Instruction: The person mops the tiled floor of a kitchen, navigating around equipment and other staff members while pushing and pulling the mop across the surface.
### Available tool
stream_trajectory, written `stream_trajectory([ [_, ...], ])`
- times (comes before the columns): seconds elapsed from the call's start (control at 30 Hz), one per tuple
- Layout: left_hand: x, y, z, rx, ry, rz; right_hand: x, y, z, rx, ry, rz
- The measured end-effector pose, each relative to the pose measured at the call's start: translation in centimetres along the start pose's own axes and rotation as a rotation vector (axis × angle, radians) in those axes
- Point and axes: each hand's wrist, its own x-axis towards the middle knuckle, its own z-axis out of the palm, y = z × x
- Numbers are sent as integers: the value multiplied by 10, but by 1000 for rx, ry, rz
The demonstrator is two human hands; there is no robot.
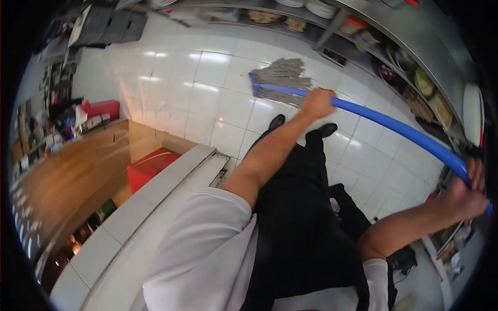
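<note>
A mop with a long blue handle slants across the view, its grey string head spread on the white tiled floor ahead of my feet. My left hand is closed around the lower part of the handle, not far above the blue clamp. Farther up, near the handle's top end at the right edge, my right hand is wrapped round it. The handle looks bent by the wide lens. Part of the right fingers is blurred.
Metal shelves with bowls and food run along the back and right. A low tiled ledge stands to my left, with a red box behind it. Grey crates are at the far left. My black shoes stand near the mop.
</note>
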Motion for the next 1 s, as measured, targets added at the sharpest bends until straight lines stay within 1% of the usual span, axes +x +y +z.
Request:
stream_trajectory([
  [0.03, -11, -46, -28, -1, 121, -43, -21, 44, 54, 120, -123, 74],
  [0.07, -26, -87, -60, -10, 269, -48, -49, 82, 114, 62, -54, 71],
  [0.1, -44, -123, -93, 12, 388, -95, -80, 115, 170, 2, 16, 71],
  [0.17, -84, -195, -152, 0, 541, -223, -138, 172, 241, 62, -187, 132],
  [0.2, -106, -231, -173, 89, 734, -159, -164, 191, 264, 74, -310, 158],
  [0.27, -153, -287, -209, 47, 998, -234, -216, 229, 309, 86, -559, 209],
  [0.33, -203, -306, -237, -29, 1139, -431, -265, 239, 328, 159, -795, 407],
  [0.37, -229, -373, -231, -238, 1254, -374, -277, 245, 330, 145, -963, 346],
  [0.4, -245, -327, -245, -1, 1275, -554, -288, 251, 332, 138, -1126, 275],
  [0.43, -269, -385, -234, -202, 1342, -217, -301, 252, 334, 167, -1200, 269],
  [0.47, -276, -358, -236, -92, 1358, -340, -316, 250, 334, 183, -1222, 454],
  [0.5, -284, -326, -236, 21, 1367, -462, -316, 252, 324, 187, -1218, 449],
  [0.53, -292, -330, -225, 29, 1366, -455, -315, 253, 314, 220, -1290, 425],
  [0.57, -299, -333, -214, -38, 1252, -521, -313, 255, 303, 259, -1365, 399],
  [0.6, -308, -335, -209, -99, 1137, -591, -309, 257, 287, 246, -1306, 383],
  [0.67, -306, -316, -193, 142, 856, -787, -295, 260, 246, 123, -1253, 331],
  [0.7, -293, -276, -187, 193, 743, -804, -281, 256, 221, 107, -1240, 407],
  [0.73, -285, -264, -172, 276, 666, -758, -267, 250, 194, 87, -1222, 477],
  [0.77, -276, -254, -162, 290, 657, -742, -253, 242, 169, 92, -1203, 467],
  [0.83, -255, -231, -122, 360, 314, -572, -227, 216, 114, 128, -953, 500],
  [0.87, -240, -221, -97, 392, 167, -542, -208, 201, 83, 205, -866, 503],
  [0.9, -216, -196, -72, 376, 48, -455, -186, 181, 47, 263, -770, 481],
  [0.93, -197, -161, -41, 356, -77, -365, -165, 154, 8, 208, -667, 503],
  [1.0, -161, -97, 30, 130, -190, -154, -133, 97, -67, 149, -536, 313],
])
